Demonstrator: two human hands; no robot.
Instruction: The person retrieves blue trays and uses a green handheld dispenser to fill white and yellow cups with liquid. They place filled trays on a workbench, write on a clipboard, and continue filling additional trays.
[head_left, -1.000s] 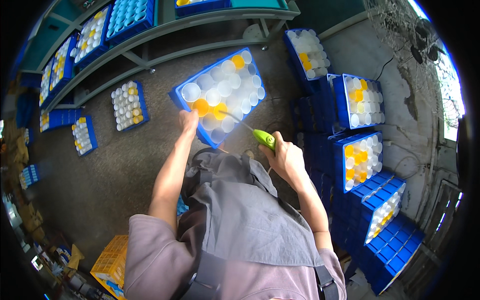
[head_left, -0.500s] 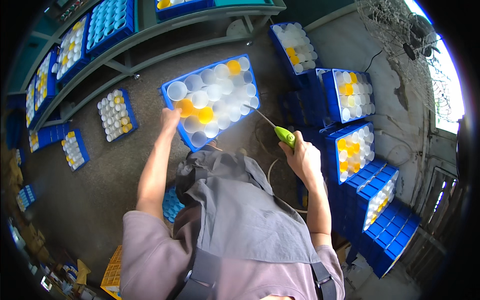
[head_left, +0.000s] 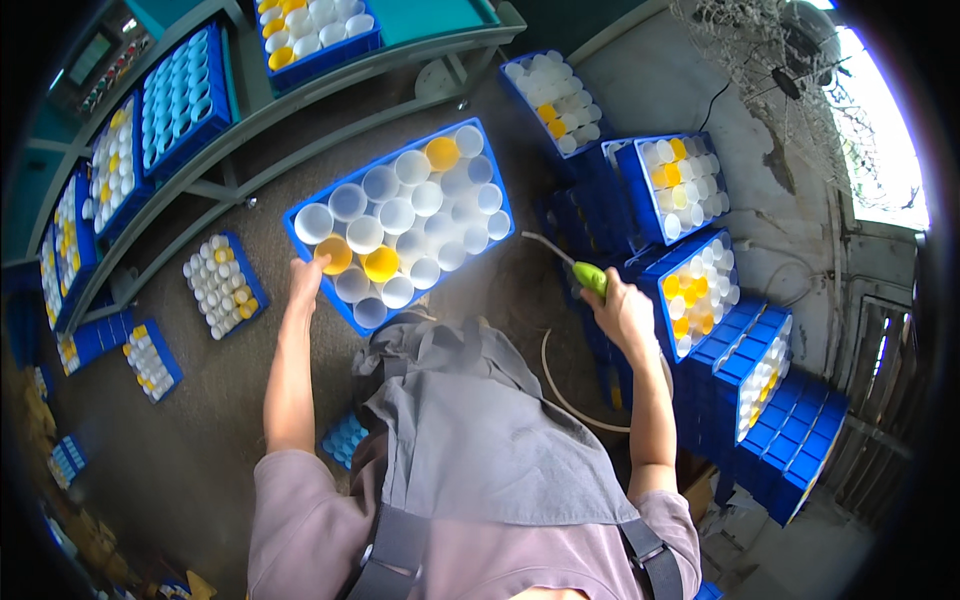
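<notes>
My left hand (head_left: 306,280) is closed on the left side of a blue crate (head_left: 345,312), beside a yellow cup (head_left: 333,256). Rows of frosted white cups (head_left: 364,235) fill the crate mouths up, with a few yellow ones among them. White mist blurs the cups toward the crate's right end. Wrapped in my right hand (head_left: 628,318) is a green air gun (head_left: 591,279) with a long thin metal nozzle. Its tip stands just off the crate's right corner, pointing up and left.
A pale hose (head_left: 566,401) curves below my right hand. Stacked blue crates (head_left: 690,292) of cups line the right wall. Along the upper left runs a metal-framed table (head_left: 330,100) bearing more crates. Smaller-looking crates (head_left: 222,285) stand on the floor at left.
The crate and my left hand have shifted left in view. The air gun's nozzle has moved from over the cups to just outside the crate's right corner. The mist has thinned.
</notes>
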